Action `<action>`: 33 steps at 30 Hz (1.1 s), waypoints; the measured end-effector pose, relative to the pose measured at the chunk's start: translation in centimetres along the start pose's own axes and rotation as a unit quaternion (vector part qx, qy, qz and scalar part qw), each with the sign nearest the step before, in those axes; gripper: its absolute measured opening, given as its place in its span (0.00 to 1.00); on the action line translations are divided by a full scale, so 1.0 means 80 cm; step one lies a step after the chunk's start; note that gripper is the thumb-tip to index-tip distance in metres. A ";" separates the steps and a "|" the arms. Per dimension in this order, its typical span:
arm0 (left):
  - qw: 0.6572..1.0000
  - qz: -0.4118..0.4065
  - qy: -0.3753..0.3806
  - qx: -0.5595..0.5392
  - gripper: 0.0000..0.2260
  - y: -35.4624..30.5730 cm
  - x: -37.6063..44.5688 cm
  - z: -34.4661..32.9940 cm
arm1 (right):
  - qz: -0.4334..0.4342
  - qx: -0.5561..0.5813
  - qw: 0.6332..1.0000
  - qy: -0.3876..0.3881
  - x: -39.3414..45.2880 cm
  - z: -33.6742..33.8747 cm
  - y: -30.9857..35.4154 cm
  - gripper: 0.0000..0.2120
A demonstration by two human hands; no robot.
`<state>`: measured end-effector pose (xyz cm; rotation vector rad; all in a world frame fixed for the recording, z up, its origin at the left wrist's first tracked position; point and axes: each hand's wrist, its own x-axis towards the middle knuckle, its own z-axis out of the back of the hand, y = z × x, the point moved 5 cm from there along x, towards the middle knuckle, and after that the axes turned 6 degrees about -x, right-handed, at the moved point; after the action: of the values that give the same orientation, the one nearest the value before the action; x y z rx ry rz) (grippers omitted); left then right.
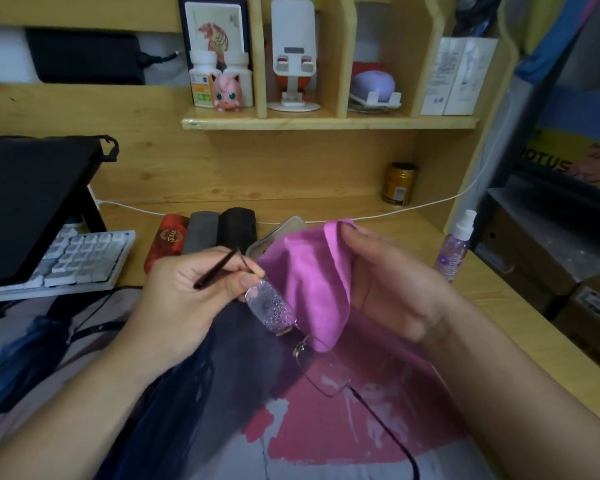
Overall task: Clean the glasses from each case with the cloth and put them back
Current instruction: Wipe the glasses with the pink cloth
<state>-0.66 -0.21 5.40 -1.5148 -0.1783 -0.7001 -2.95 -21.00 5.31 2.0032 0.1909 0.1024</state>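
Observation:
My left hand (184, 292) pinches a pair of thin-rimmed glasses (274, 306) by the folded temple near one lens, and that lens is covered in spray droplets. The second lens hangs lower over the mat, its temple trailing down toward me. My right hand (392, 289) holds a pink cloth (309, 282) draped just right of the wet lens, touching the frame's bridge. Behind the hands lie a red case (168, 240), a grey case (201, 230) and a black case (238, 225) side by side, with an open silver case (284, 228) partly hidden by the cloth.
A purple spray bottle (456, 247) stands at the right on the wooden desk. A white keyboard (77, 261) and a black stand (32, 199) are at the left. A white cable (378, 214) runs along the back, beside a gold can (399, 183). A printed desk mat (291, 427) lies below.

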 end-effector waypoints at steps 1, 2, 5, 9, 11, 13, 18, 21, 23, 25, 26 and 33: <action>1.000 0.001 0.000 -0.004 0.04 -0.001 0.000 -0.001 | 0.003 -0.001 1.000 -0.001 -0.001 0.000 0.002 0.16; 1.000 0.000 0.001 -0.004 0.04 -0.001 -0.001 -0.003 | 0.002 -0.008 1.000 0.002 -0.002 -0.001 0.002 0.21; 1.000 0.001 0.007 -0.023 0.02 0.000 -0.001 -0.008 | -0.026 -0.031 0.999 0.035 -0.005 -0.009 -0.005 0.25; 1.000 -0.013 0.000 -0.007 0.03 -0.002 -0.001 -0.011 | -0.060 -0.056 0.995 0.059 -0.008 -0.016 -0.018 0.21; 1.000 -0.021 0.006 0.010 0.04 -0.002 -0.001 -0.011 | -0.060 -0.076 0.992 0.082 -0.007 -0.020 -0.027 0.23; 0.999 -0.035 0.011 0.034 0.04 -0.001 -0.001 -0.010 | -0.058 -0.089 0.989 0.101 -0.007 -0.026 -0.038 0.21; 0.999 -0.032 0.021 0.024 0.03 0.002 -0.002 -0.014 | -0.089 -0.139 0.975 0.151 -0.014 -0.037 -0.048 0.13; 0.999 -0.025 0.034 0.018 0.03 0.006 -0.002 -0.016 | -0.138 -0.138 0.963 0.186 -0.022 -0.040 -0.046 0.12; 0.998 -0.023 0.054 0.007 0.03 0.005 -0.002 -0.020 | -0.181 -0.118 0.951 0.220 -0.028 -0.044 -0.048 0.12; 0.997 -0.025 0.074 -0.003 0.02 0.002 -0.002 -0.024 | -0.202 -0.107 0.941 0.249 -0.031 -0.044 -0.049 0.14; 0.996 -0.028 0.083 -0.007 0.02 0.000 -0.003 -0.025 | -0.208 -0.104 0.938 0.258 -0.032 -0.043 -0.049 0.14; 0.992 -0.016 0.124 0.011 0.01 -0.003 -0.009 -0.035 | -0.224 -0.138 0.930 0.257 -0.032 -0.052 -0.060 0.15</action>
<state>-2.24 -2.60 4.99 -1.3923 -0.0212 -0.9026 -6.58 -15.76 2.75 1.5738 0.9129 0.3426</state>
